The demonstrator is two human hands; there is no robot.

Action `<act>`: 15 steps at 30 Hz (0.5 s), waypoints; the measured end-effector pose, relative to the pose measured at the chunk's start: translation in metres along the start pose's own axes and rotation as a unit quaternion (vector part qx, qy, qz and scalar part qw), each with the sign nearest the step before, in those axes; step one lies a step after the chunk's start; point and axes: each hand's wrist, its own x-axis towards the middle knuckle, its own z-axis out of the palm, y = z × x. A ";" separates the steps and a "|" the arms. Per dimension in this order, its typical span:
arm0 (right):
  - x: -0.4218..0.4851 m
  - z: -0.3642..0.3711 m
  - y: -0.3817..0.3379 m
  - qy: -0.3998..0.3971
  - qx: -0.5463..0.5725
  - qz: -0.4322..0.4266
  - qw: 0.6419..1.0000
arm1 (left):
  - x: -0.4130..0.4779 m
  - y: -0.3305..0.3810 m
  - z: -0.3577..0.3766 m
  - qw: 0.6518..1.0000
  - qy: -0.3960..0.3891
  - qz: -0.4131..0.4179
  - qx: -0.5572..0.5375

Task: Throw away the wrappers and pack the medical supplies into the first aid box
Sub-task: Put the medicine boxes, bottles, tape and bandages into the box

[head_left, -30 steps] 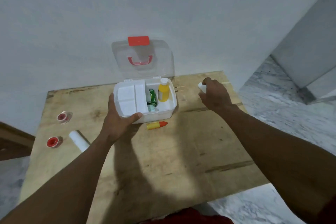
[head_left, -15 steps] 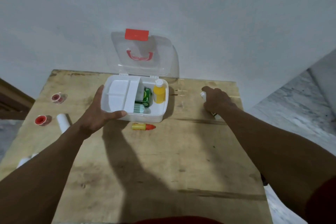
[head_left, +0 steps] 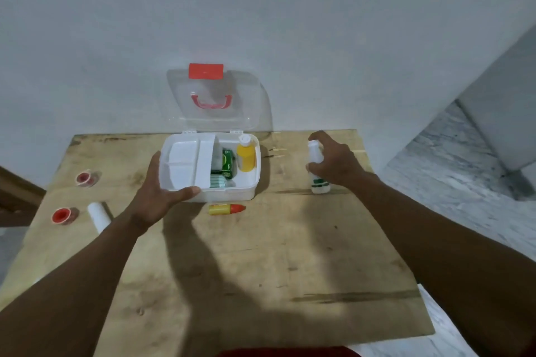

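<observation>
The white first aid box (head_left: 232, 193) stands open at the back of the wooden table (head_left: 261, 269), its clear lid (head_left: 214, 101) leaning on the wall. Inside are a white tray insert (head_left: 188, 162), a yellow bottle (head_left: 246, 155), a green packet (head_left: 226, 166) and a pale green item. My left hand (head_left: 162, 191) grips the box's front left corner. To the right of the box, my right hand (head_left: 336, 162) is shut on a white bottle with a green label (head_left: 317, 180), held upright. A small yellow tube with a red cap (head_left: 226, 209) lies in front of the box.
Two red-cored tape rolls (head_left: 85, 178) (head_left: 62, 215) and a white bandage roll (head_left: 98, 216) lie at the table's left. The wall stands right behind the box. Marble floor drops away past the right edge.
My right hand has closed on the white bottle and stood it up, lifting it a little off the table. The left hand keeps its hold on the box. The camera shifted.
</observation>
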 end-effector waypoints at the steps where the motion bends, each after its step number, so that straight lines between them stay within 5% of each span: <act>1: -0.006 -0.002 -0.006 0.011 0.018 -0.011 1.000 | 0.000 0.000 0.002 1.000 0.004 0.008 -0.002; 15: -0.082 0.023 -0.132 0.197 0.166 -0.079 0.963 | 0.005 -0.015 -0.007 1.000 0.006 -0.016 -0.010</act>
